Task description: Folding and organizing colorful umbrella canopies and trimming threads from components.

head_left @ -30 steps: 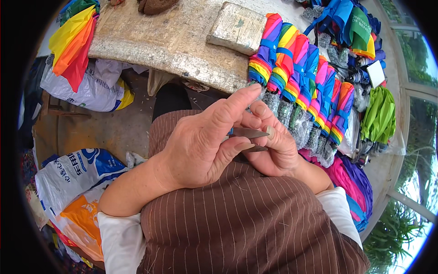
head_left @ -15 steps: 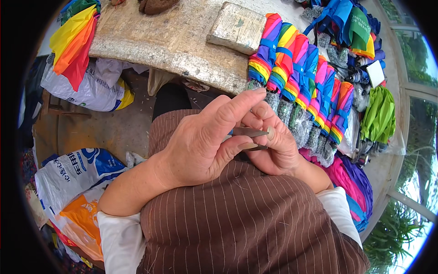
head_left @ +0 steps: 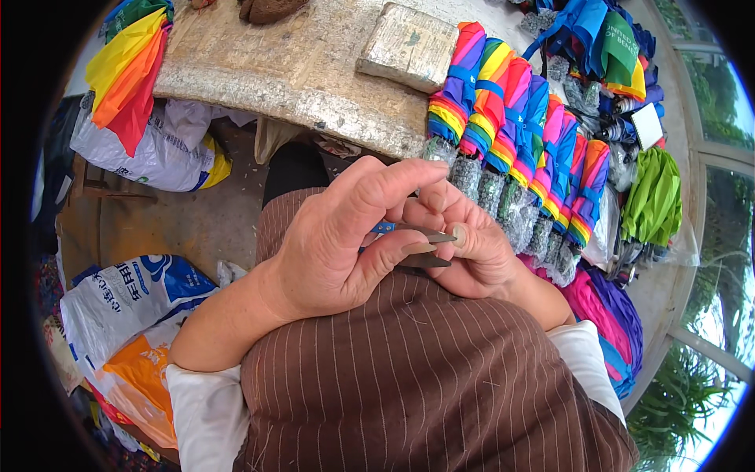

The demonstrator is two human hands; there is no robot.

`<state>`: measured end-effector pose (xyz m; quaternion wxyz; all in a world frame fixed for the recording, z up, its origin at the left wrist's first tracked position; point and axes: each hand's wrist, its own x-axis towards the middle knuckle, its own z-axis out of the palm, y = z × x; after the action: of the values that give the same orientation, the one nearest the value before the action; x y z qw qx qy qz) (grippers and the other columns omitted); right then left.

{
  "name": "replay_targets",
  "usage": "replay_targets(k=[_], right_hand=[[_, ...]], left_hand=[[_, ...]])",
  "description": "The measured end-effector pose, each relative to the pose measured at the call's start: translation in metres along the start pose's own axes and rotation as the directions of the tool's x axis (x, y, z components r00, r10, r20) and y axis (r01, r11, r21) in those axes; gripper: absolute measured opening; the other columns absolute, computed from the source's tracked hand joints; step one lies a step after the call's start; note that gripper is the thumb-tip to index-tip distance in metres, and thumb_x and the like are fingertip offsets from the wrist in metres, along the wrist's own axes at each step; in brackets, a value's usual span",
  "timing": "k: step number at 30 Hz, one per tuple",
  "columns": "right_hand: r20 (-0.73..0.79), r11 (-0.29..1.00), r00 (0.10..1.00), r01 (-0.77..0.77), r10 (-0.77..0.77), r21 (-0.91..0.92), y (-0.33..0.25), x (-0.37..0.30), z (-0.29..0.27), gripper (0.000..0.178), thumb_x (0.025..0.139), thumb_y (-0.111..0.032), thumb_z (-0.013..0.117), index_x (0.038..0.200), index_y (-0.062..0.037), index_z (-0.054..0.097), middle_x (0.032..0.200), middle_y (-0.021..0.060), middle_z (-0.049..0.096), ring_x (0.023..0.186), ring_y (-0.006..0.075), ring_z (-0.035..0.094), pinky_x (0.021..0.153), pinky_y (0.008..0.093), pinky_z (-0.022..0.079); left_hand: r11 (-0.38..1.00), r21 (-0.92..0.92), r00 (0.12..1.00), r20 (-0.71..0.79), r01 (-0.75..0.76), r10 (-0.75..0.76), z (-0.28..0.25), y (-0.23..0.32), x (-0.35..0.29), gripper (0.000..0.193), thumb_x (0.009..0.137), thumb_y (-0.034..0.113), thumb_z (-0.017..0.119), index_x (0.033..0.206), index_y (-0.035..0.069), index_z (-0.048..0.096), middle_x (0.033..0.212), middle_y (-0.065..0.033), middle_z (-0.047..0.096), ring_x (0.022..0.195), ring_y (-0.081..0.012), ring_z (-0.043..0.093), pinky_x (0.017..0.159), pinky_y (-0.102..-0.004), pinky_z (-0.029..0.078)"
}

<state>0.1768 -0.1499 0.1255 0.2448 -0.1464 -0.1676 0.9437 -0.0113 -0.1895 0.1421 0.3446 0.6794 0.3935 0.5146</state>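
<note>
In front of my lap, my left hand (head_left: 346, 232) is closed around small metal snips (head_left: 429, 234) with a bit of blue handle showing between thumb and forefinger. Their two blades stand slightly apart and point toward my right hand (head_left: 476, 240). The right thumb and fingers are bent together in a pinch right at the blade tips. Whatever lies in that pinch is hidden or too small to make out. The left forefinger stretches over the blades and reaches close to the right fingertips.
A worn table (head_left: 291, 71) curves ahead, bearing a taped block (head_left: 409, 47). Rainbow folded umbrellas (head_left: 487, 102) line its right side, beside a lime-green umbrella (head_left: 653, 197). Rainbow cloth (head_left: 130, 75) hangs at far left. Plastic bags (head_left: 130, 307) lie low on the left. Windows stand right.
Both hands have shifted slightly left. More of the blue handle shows now, and the blades lie a little lower and further left.
</note>
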Motion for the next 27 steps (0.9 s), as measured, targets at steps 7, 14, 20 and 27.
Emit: replay_targets(k=[7,14,20,27], right_hand=[[0.056,0.997,0.996,-0.069,0.067,0.027,-0.001,0.000,-0.002,0.027,0.085,-0.010,0.067,0.106,-0.0110,0.050,0.088,-0.0024,0.045,0.082,0.0077,0.051,0.076,0.0204,0.046],[0.026,0.991,0.991,-0.134,0.133,0.028,-0.005,-0.002,0.004,0.029,0.084,-0.009,0.068,0.106,-0.0102,0.050,0.088,-0.0021,0.046,0.082,0.0078,0.052,0.076,0.0223,0.049],[0.110,0.987,0.982,-0.157,0.153,0.026,-0.005,-0.002,0.003,0.030,0.083,-0.007,0.069,0.106,-0.0095,0.050,0.085,-0.0017,0.047,0.077,0.0092,0.053,0.081,0.0257,0.050],[0.128,0.992,0.988,-0.093,0.081,0.090,0.000,0.001,-0.001,0.026,0.086,-0.014,0.066,0.105,-0.0122,0.049,0.085,-0.0039,0.044,0.075,0.0057,0.053,0.095,0.0313,0.040]], left_hand=[[0.999,-0.010,0.999,0.004,-0.032,0.032,-0.002,0.002,-0.001,0.046,0.080,0.007,0.069,0.123,0.001,0.052,0.091,-0.0074,0.059,0.069,-0.0172,0.056,0.063,-0.0283,0.048],[0.987,0.067,0.989,0.012,-0.148,0.148,-0.002,-0.004,-0.005,0.044,0.083,0.025,0.070,0.116,0.001,0.055,0.084,-0.0056,0.053,0.066,-0.0146,0.047,0.058,-0.0263,0.041],[0.940,0.191,0.952,-0.067,-0.283,0.300,-0.004,0.006,-0.007,0.037,0.079,0.016,0.072,0.114,0.005,0.061,0.083,-0.0059,0.055,0.070,-0.0173,0.057,0.055,-0.0276,0.048],[0.966,0.199,0.955,-0.212,-0.165,0.207,-0.006,-0.005,-0.008,0.034,0.085,0.016,0.066,0.114,-0.001,0.057,0.091,-0.0078,0.057,0.071,-0.0170,0.053,0.061,-0.0265,0.045]])
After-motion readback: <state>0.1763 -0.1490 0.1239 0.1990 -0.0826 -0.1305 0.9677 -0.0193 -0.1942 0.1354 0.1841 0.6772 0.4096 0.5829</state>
